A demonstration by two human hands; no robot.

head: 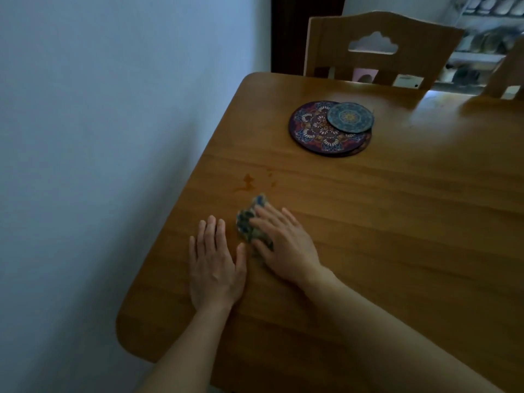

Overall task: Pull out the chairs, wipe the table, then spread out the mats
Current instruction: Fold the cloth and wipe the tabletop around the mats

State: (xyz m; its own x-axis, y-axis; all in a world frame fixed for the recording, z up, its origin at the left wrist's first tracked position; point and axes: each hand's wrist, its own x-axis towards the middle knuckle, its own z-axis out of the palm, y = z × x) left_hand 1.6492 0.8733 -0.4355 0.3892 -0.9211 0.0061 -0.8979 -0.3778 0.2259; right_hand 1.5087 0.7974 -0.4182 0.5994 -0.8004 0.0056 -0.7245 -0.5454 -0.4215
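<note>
Blue-green crumpled cloth [253, 222] lies under the right hand [283, 245], whose straight fingers press it flat against the glossy brown wooden bench [397, 222]. Just beside it, the left hand [215, 268] rests palm down on the wood with fingers extended, holding nothing. A small dark spill stain [247, 182] sits just beyond the cloth. Farther off, a stack of round purple patterned mats [317, 131] carries a smaller teal round mat [350, 117]. A wooden chair with a cloud-shaped cutout [380, 49] stands at the far edge.
</note>
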